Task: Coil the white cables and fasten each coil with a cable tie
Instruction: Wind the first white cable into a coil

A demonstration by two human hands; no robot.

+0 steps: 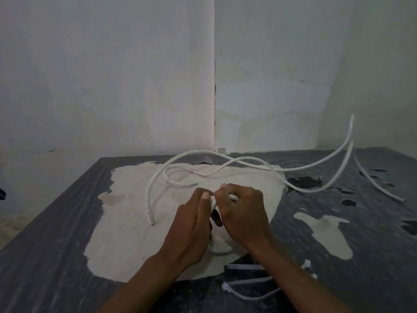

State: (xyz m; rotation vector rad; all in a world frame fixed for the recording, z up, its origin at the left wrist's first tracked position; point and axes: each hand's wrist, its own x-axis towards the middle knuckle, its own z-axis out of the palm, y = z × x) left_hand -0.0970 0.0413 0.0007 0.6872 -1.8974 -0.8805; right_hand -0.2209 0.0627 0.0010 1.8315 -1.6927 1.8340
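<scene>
Both hands' fingers [204, 197] curled (knuckles up) round white cable [213, 203]

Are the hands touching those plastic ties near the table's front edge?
Apart. The head view shows the cable ties lying by the right forearm, while both hands grip white cable farther up.

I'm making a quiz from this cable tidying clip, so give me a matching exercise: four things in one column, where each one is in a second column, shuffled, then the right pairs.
Things:
1. left hand
2. cable ties
3. short cable piece
4. long loose cable

Places:
A. lying apart at the far right of the table
B. near edge, under the right forearm
C. pinching a white cable together with the right hand
D. arching over the pale patch, left of the hands

Pairs: 1-C, 2-B, 3-A, 4-D
</scene>
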